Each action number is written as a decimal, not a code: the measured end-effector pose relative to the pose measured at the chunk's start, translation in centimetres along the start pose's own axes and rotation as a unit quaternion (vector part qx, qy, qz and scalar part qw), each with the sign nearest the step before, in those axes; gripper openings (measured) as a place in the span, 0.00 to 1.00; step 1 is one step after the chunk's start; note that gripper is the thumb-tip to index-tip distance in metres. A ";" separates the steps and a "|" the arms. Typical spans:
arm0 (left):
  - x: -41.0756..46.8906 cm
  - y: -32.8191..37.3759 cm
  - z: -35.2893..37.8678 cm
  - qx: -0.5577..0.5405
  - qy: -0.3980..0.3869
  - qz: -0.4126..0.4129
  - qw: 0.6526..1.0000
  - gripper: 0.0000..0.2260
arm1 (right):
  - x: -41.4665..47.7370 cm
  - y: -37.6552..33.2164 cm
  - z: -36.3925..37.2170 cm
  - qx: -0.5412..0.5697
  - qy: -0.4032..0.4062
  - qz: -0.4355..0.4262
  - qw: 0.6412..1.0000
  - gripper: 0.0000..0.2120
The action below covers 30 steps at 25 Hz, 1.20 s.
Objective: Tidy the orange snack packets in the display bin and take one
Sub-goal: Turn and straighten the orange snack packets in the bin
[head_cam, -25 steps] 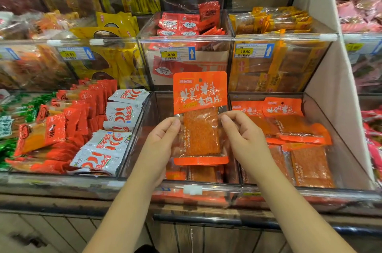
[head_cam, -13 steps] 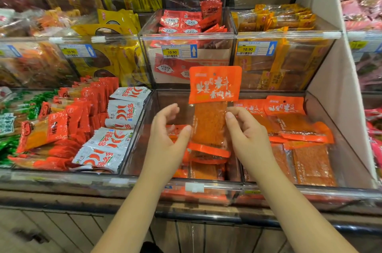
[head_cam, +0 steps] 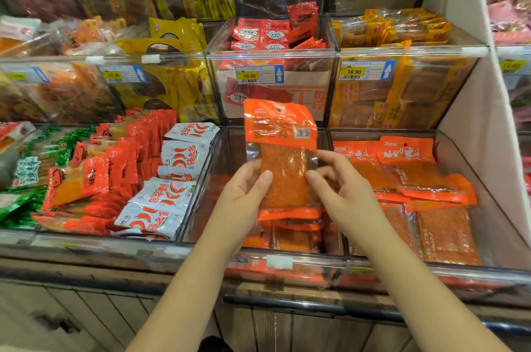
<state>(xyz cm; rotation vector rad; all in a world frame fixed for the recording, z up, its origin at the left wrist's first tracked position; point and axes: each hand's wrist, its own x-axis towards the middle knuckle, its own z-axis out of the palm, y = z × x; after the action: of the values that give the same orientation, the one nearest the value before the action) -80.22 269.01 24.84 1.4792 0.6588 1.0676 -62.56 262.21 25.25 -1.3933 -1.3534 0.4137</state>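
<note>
An orange snack packet [head_cam: 283,150] is held upright above the clear display bin [head_cam: 227,150], its printed back side toward me. My left hand [head_cam: 244,193] grips its lower left edge, thumb on the front. My right hand [head_cam: 342,193] pinches the lower right edge. More orange packets [head_cam: 293,236] lie flat in the bin under my hands, partly hidden. Another pile of orange packets [head_cam: 416,176] fills the bin section to the right.
Red packets [head_cam: 115,167] and white chili packets [head_cam: 163,208] fill the bin on the left. Upper bins with price tags [head_cam: 260,74] hold red, yellow and orange snacks. A white side panel [head_cam: 471,110] bounds the right. A wooden counter front [head_cam: 115,308] lies below.
The packet has been turned over, from its front label to its printed back. My left hand, which had let go of it, grips its left edge again.
</note>
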 end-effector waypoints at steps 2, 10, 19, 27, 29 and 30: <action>0.2 -0.2 -0.1 -0.005 0.031 0.008 0.999 0.11 | -0.2 -0.3 -0.1 0.036 0.003 -0.002 0.999 0.11; 0.3 -0.5 -0.4 0.002 0.058 0.008 0.998 0.12 | -0.3 -0.4 -0.2 0.016 0.007 -0.014 1.000 0.03; -0.3 0.3 -0.1 0.008 0.068 0.011 0.998 0.09 | -0.3 -0.8 -0.2 0.037 0.020 0.012 0.999 0.02; -0.4 0.1 -0.3 -0.007 0.042 0.012 0.999 0.13 | -0.5 -0.7 0.0 0.063 -0.033 -0.006 0.997 0.35; -0.3 -0.2 -0.1 -0.009 0.040 0.012 0.999 0.12 | -0.4 0.0 0.2 0.046 -0.056 -0.039 0.997 0.33; -0.4 -0.1 0.3 0.004 0.040 0.014 0.999 0.10 | -0.3 0.4 0.4 0.037 -0.063 -0.047 0.996 0.29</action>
<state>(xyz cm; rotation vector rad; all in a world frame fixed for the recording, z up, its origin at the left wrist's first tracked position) -80.16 268.53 24.68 1.4615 0.7014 1.1523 -62.77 262.18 24.64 -1.2547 -1.4869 0.4904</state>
